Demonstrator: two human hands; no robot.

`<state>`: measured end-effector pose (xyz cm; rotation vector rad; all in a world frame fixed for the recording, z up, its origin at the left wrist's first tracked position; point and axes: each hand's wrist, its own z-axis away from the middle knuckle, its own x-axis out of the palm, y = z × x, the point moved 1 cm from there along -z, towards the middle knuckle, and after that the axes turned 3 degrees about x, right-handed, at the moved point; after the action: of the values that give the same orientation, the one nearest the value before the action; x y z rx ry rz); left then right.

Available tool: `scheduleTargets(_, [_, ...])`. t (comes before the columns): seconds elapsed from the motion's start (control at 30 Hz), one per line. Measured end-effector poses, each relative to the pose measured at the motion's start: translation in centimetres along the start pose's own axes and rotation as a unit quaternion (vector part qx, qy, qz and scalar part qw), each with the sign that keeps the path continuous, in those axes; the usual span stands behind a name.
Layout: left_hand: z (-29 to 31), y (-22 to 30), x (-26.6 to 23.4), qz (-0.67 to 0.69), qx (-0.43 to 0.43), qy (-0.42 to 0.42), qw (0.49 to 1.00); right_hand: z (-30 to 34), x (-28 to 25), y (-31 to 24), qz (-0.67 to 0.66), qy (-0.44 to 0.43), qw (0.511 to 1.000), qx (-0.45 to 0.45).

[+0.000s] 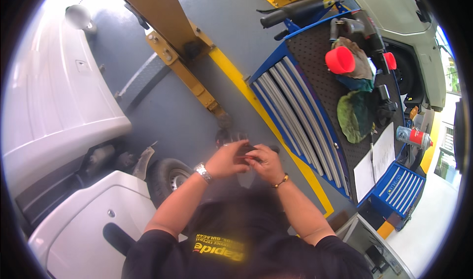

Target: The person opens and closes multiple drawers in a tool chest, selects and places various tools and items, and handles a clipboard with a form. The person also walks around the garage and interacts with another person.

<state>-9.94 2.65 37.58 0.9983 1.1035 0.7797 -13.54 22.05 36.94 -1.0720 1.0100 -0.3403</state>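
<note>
My left hand (227,160) and right hand (267,164) meet, fingers curled, with a small reddish piece (245,157) between; whether I pinch it I can't tell; this seems two-handed handling, calling for steadiness.

- White vehicle (64,99): smooth, glossy paint
- Yellow-brown arm (194,88): painted metal, smooth
- Black mat (315,48): matt, evenly dimpled
- Drawer fronts (295,124): bare-looking metal, satin
- Red cup (340,60): smooth, plastic-looking
- Green rag (350,120): rumpled cloth
- White sheet (362,175): matt paper
- Grey floor (224,18): smooth, faint sheen

Left head-worn fisheye, looking steeply down (straight edges bending); fingers (260,154) near, floor (231,28) beyond.
</note>
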Motion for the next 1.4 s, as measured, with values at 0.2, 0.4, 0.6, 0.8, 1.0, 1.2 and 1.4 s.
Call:
scheduleTargets(0.2, [0.6, -10.1, 5.2, 0.05, -0.178, 0.083, 0.979, -3.1, 2.1, 3.1, -0.181, 0.116, 0.962, 0.171])
scheduleTargets(0.4, [2.6, -11.2, 4.8, 0.018, -0.225, 0.052, 0.973, -5.3, -15.0, -5.4, 0.006, 0.335, 0.915, -0.223])
scheduleTargets(0.6, [4.6, -10.8, 1.9, -0.077, -0.169, 0.051, 0.981, -18.1, -39.3, 1.3, 0.498, 0.363, 0.772, 0.156])
scheduleTargets(0.8, [7.6, -11.8, 1.2, -0.075, -0.23, 0.127, 0.962, -21.9, -45.5, 10.2, 0.517, 0.203, 0.77, 0.315])
scheduleTargets(1.0, [7.6, -11.8, 5.0, -0.043, -0.291, 0.199, 0.935, -20.7, -45.7, 11.5, 0.505, 0.206, 0.821, 0.168])
scheduleTargets(1.2, [2.8, -9.5, 11.0, -0.043, -0.262, 0.176, 0.948, -19.3, -44.6, 10.4, 0.48, 0.203, 0.842, 0.138])
scheduleTargets(1.4, [-2.9, -5.8, 14.0, -0.025, -0.141, 0.182, 0.973, -18.7, -43.7, 8.6, 0.489, 0.214, 0.829, 0.165])
